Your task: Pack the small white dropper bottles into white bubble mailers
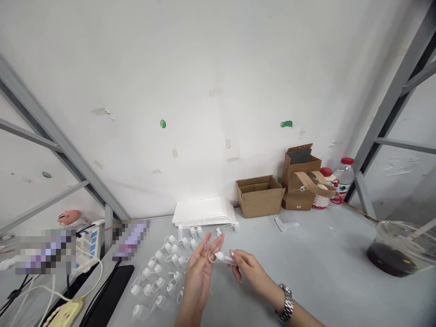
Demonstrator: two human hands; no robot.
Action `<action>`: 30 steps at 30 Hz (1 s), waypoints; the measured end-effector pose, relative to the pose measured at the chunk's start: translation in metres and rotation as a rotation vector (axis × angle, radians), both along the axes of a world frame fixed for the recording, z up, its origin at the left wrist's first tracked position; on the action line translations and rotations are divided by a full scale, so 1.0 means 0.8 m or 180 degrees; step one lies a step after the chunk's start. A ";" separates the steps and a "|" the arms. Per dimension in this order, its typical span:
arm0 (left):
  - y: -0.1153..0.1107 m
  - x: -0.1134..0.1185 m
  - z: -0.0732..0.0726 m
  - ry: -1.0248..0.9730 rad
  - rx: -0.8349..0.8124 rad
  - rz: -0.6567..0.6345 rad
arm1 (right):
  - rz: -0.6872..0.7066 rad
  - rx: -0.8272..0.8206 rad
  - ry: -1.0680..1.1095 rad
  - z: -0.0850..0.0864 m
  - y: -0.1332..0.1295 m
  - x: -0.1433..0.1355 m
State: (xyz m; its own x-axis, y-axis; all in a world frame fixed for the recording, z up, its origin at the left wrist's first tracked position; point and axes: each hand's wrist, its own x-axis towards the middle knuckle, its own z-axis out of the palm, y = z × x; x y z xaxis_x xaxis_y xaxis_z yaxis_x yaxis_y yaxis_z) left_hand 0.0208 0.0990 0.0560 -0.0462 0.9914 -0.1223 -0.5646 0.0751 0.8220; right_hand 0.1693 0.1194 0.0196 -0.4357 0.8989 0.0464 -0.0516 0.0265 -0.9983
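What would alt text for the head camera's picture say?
A right hand holds a small, white-capped translucent bottle, the left hand close beside it. Similar bottles stand clustered at left on a grey table, with a cardboard box behind.

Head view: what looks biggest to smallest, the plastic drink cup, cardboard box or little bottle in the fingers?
1. Plastic drink cup, helped by being nearer
2. Cardboard box
3. Little bottle in the right hand

We seem to be in a workshop: many matching bottles [158,269] stand on a gray tabletop [299,263], metal frames [73,156] rise (one left, one right), and the far wall [218,54] is scuffed.
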 end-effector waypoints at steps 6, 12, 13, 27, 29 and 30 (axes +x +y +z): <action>0.000 0.000 0.002 0.0099 0.0052 -0.0075 | -0.0037 0.0048 -0.0005 0.000 0.000 -0.001; 0.000 0.000 0.001 0.0155 0.0042 -0.0048 | -0.0034 0.0055 0.0007 0.002 0.000 0.001; 0.000 0.000 0.001 0.0138 0.0036 -0.0049 | -0.0034 0.0054 0.0003 0.002 0.000 0.001; -0.002 -0.007 0.009 0.0977 -0.0123 -0.0190 | -0.0064 0.0280 -0.0499 -0.002 0.001 0.007; -0.002 -0.009 0.011 0.1158 -0.0085 -0.0270 | -0.0075 0.0360 -0.0594 0.000 0.001 0.009; -0.002 -0.009 0.011 0.1221 -0.0058 -0.0294 | -0.0080 0.0389 -0.0628 0.001 0.000 0.010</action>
State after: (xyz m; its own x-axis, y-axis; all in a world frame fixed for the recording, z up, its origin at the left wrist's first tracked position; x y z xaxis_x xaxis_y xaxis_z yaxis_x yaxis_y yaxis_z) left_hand 0.0134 0.0977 0.0647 -0.0025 0.9914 -0.1310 -0.2067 0.1277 0.9700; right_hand 0.1769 0.1196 0.0200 -0.4246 0.9025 0.0718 0.1465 0.1467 -0.9783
